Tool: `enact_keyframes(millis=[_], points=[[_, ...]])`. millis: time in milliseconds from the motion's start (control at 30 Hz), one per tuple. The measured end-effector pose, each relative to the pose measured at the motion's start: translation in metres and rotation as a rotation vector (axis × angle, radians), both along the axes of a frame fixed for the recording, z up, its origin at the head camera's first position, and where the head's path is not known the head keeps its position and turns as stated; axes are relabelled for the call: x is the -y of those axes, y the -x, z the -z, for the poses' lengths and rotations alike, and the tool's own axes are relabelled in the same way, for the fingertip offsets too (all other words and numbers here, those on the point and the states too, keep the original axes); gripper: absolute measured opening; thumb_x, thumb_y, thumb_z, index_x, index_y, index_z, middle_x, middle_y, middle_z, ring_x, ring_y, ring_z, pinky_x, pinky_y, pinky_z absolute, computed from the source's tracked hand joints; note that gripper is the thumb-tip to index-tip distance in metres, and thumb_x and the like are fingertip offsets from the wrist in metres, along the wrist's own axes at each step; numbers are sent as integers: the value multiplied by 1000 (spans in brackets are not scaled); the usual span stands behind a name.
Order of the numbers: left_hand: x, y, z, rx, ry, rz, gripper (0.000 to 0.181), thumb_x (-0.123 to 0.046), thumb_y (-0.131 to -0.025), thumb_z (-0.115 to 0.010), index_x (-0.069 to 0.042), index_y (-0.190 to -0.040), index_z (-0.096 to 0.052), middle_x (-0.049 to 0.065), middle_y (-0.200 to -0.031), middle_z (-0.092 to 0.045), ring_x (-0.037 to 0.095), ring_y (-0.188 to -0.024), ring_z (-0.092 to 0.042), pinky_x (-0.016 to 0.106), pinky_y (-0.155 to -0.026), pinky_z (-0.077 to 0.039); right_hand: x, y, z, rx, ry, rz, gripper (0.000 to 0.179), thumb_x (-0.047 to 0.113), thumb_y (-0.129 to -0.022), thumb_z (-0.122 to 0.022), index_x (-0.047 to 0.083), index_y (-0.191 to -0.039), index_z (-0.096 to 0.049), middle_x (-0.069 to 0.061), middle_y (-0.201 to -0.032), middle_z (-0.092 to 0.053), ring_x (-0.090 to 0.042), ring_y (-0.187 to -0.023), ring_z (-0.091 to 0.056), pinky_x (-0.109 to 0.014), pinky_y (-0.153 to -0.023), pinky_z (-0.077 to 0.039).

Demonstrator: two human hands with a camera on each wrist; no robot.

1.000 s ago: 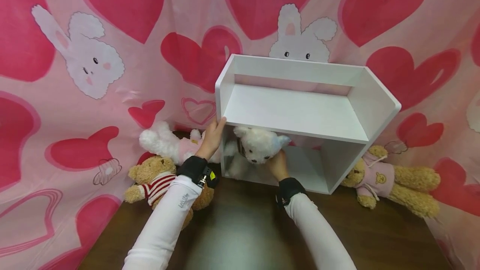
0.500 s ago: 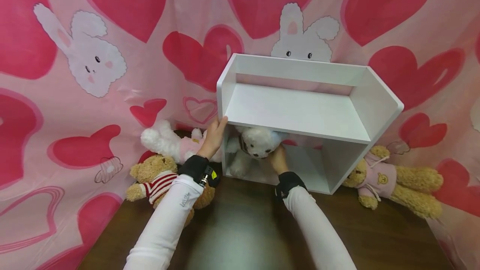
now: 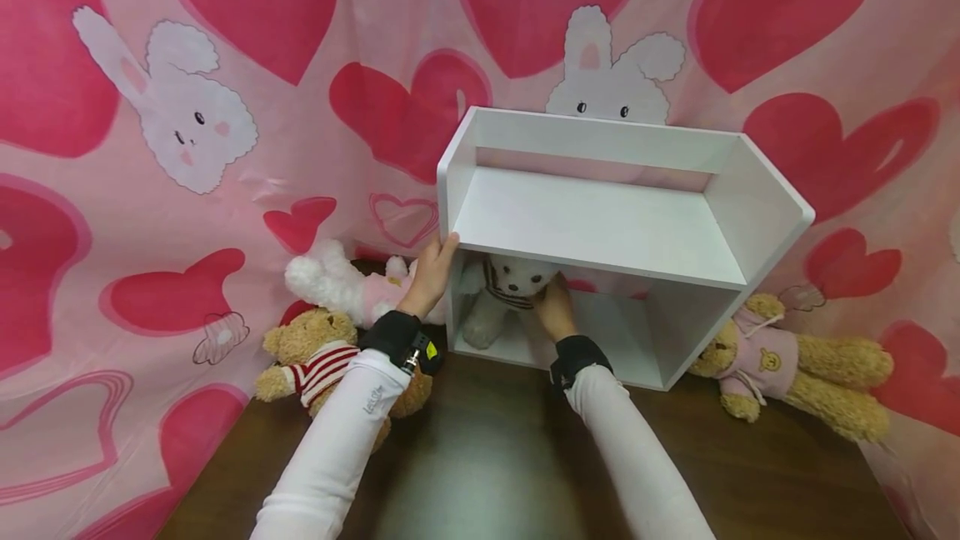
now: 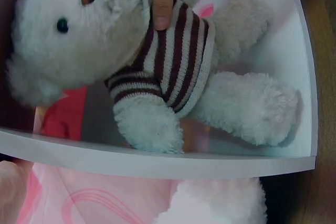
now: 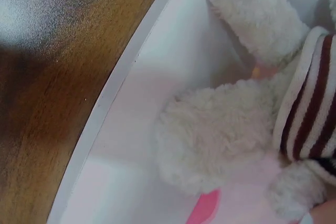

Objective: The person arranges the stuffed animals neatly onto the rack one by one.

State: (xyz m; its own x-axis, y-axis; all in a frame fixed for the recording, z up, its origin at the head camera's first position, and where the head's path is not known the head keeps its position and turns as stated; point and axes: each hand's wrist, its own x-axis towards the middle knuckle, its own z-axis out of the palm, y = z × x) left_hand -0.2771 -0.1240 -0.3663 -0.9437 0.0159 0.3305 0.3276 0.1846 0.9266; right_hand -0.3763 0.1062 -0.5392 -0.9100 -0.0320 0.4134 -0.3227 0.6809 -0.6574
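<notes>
A white teddy bear (image 3: 495,307) in a brown-and-white striped sweater (image 4: 176,59) sits in the lower compartment of a small white shelf (image 3: 585,211), at its left end. The top of its head is hidden under the upper board in the head view. My right hand (image 3: 553,308) grips the bear at its neck and chest, one finger lying on the sweater in the left wrist view. My left hand (image 3: 431,275) holds the shelf's left side panel, its thumb at the front edge. In the right wrist view the bear's furry leg (image 5: 215,135) extends over the shelf floor.
A brown bear (image 3: 322,348) in a red-striped top and a white plush (image 3: 330,277) in pink lie left of the shelf. Another brown bear (image 3: 765,357) in a pink hoodie lies at right. The brown table (image 3: 480,457) extends in front; a pink heart-patterned cloth (image 3: 292,132) hangs behind.
The white teddy bear has gone deeper under the upper board, pushed by my right hand, and its striped sweater now shows. My left hand stays on the side panel.
</notes>
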Motion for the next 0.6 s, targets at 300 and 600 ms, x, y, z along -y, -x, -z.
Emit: enact_keyframes(millis=[300, 600], points=[[-6, -19, -18, -5, 22, -28, 46, -13, -99, -34, 8, -139, -26, 27, -138, -34, 35, -127, -32, 43, -105, -26, 22, -48, -53, 3, -192, -34, 52, 3, -90, -51, -4, -138, -32, -27, -143, -25, -43, -132, -18, -51, -105, -21], [-3, -4, -2, -44, 29, -28, 49, -17, -99, -35, 4, -142, -22, 25, -140, -31, 34, -129, -30, 43, -106, -24, 20, -49, -51, 145, -240, -164, 63, 10, -91, -54, 2, -143, -21, -23, -149, -7, -43, -134, -5, -54, -106, -13]])
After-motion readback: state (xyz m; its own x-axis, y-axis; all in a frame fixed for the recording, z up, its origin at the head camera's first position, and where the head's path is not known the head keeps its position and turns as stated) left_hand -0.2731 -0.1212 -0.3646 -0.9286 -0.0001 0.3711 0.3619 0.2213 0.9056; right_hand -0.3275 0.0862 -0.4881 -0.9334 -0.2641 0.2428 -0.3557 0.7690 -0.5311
